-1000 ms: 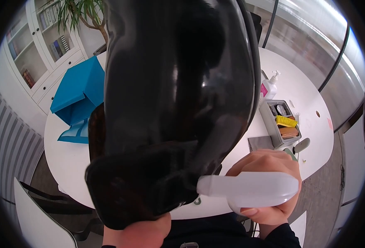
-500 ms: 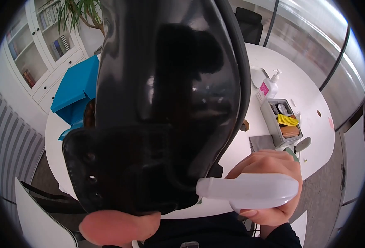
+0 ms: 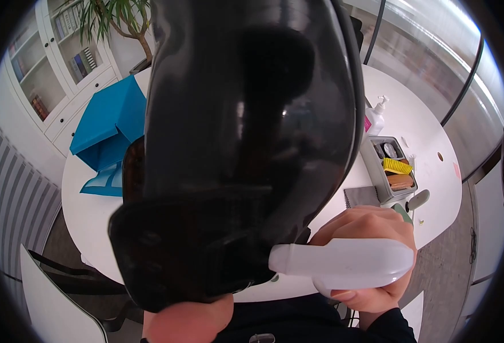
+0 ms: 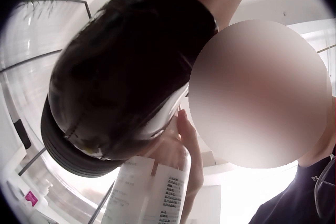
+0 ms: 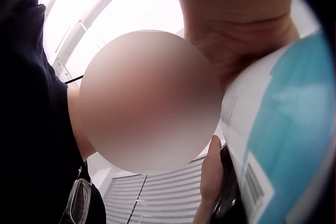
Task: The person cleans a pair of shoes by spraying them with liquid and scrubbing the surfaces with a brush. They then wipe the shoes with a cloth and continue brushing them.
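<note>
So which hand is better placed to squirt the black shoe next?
The right hand, I'd say: it grips the spray bottle, whose white nozzle points toward the black shoe. The left hand is busy holding the shoe up.

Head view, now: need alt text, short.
Glossy black shoe, held close to the camera by the left hand; the right hand holds a white-headed spray bottle, nozzle toward the shoe. Behind, a white table bears a blue container and a gray box with a yellow brush.
</note>
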Demonstrator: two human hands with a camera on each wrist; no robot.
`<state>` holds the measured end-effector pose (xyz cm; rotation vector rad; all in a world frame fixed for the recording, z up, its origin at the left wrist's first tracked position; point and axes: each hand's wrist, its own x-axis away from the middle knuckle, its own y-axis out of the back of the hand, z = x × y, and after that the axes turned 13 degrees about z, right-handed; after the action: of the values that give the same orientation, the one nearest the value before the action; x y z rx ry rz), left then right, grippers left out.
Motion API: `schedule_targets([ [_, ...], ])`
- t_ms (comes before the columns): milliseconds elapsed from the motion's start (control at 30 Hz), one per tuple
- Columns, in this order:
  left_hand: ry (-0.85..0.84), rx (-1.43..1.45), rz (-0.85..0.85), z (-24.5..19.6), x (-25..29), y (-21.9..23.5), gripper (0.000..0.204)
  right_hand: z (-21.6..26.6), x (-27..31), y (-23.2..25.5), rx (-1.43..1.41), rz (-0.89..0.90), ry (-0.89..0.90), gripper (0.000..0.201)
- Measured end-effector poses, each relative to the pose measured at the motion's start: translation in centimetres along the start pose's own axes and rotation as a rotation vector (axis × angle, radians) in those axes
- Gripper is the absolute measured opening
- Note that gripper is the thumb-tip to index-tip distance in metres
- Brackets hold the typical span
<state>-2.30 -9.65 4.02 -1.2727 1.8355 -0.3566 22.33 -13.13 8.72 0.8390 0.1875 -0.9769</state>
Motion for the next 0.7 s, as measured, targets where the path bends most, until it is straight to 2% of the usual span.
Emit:
schedule_targets([
  [67, 0.0, 0.002, -0.001, 0.0, 0.0, 0.0, 0.115, 0.9, 0.2, -0.7, 0.006, -0.1, -0.124, 0.057],
  [100, 0.0, 0.003, 0.0, 0.1, 0.0, 0.0, 0.115, 1.2, 0.3, -1.3, 0.006, -0.101, -0.124, 0.057],
  [167, -0.001, 0.004, 0.0, 0.2, 0.0, 0.0, 0.115, 1.8, 0.5, -2.4, -0.011, -0.436, -0.303, 0.055],
  [300, -0.002, 0.004, -0.001, 0.0, 0.1, -0.4, 0.115, 2.2, 0.8, -1.9, -0.022, -0.382, -0.345, 0.055],
  [367, -0.002, 0.006, 0.0, 0.0, 0.2, -0.5, 0.115, 2.3, 1.5, -2.7, 0.012, -0.508, -0.356, 0.058],
  [400, -0.001, 0.006, 0.0, -0.1, 0.2, -0.6, 0.115, 1.9, 1.6, -2.2, 0.011, -0.508, -0.358, 0.058],
  [467, -0.001, 0.006, -0.001, -0.1, 0.3, -0.6, 0.115, 0.8, 1.6, -0.9, 0.004, -0.288, -0.074, 0.07],
  [500, -0.002, 0.006, -0.002, -0.2, 0.3, -0.7, 0.115, 0.8, 1.7, -0.9, 0.003, -0.287, -0.075, 0.07],
  [700, -0.006, 0.008, -0.004, -0.3, 0.4, -0.9, 0.115, 1.3, 2.1, -2.6, -0.117, -0.615, -0.195, 0.083],
])
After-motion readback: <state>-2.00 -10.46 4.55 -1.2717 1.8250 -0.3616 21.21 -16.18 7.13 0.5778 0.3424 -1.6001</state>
